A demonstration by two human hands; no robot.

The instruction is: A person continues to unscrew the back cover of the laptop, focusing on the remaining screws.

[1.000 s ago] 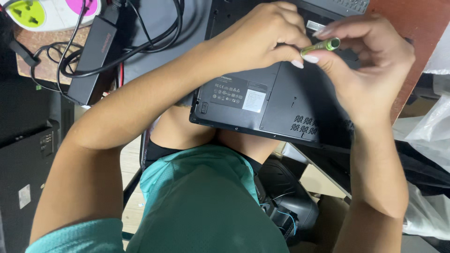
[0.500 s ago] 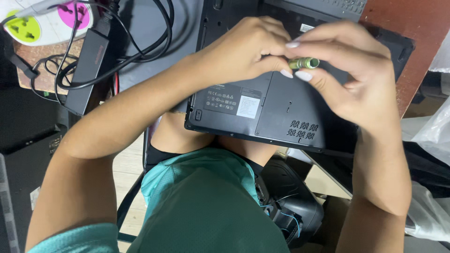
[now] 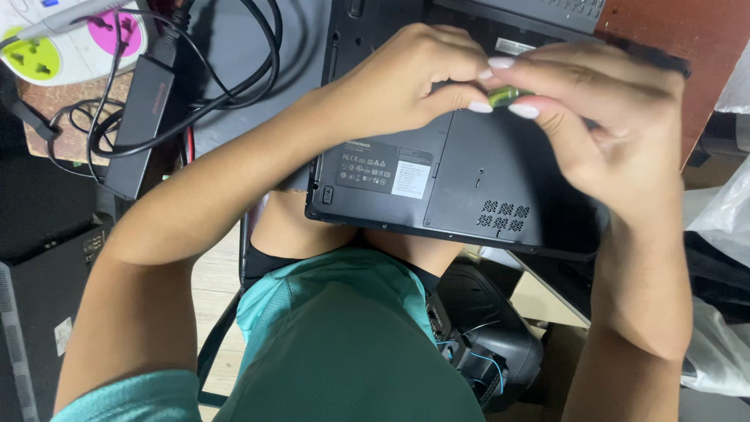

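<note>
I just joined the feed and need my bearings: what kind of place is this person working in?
Probably a cluttered electronics repair spot. A black laptop lies bottom-up on the person's lap, a power adapter with tangled cables sits beside a power strip, and both hands hold a small green tool.

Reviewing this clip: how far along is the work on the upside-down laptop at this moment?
Done: the black laptop already lies bottom-up across the person's lap. In hand: the left hand and right hand pinch a small green tool between their fingertips above it; the tip is hidden. Left: the bottom cover panel is in place, so the opening seems barely begun. A power adapter lies nearby.
</note>
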